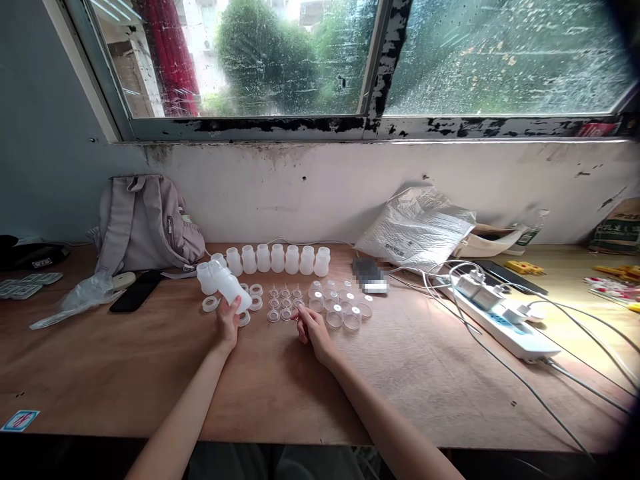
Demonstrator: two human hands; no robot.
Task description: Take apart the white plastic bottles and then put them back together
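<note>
My left hand (229,325) is wrapped round a frosted white baby bottle (227,283), which is tilted over the left part of the layout. Behind it a row of similar bottles (277,258) stands upright. White screw rings (210,304) lie around and under my left hand. My right hand (313,330) is at the front edge of a group of small clear bottle nipples (285,303), its fingers drawn together at the tips. Whatever sits between those fingertips is too small to make out. Just right of it stand several clear dome caps (343,310).
A grey backpack (145,223), a black phone (136,291) and a crumpled plastic bag (87,293) are at the left. A silver bubble mailer (420,223) leans on the wall. Rightward, a white power strip (520,333) trails several cables across the wooden table (280,400).
</note>
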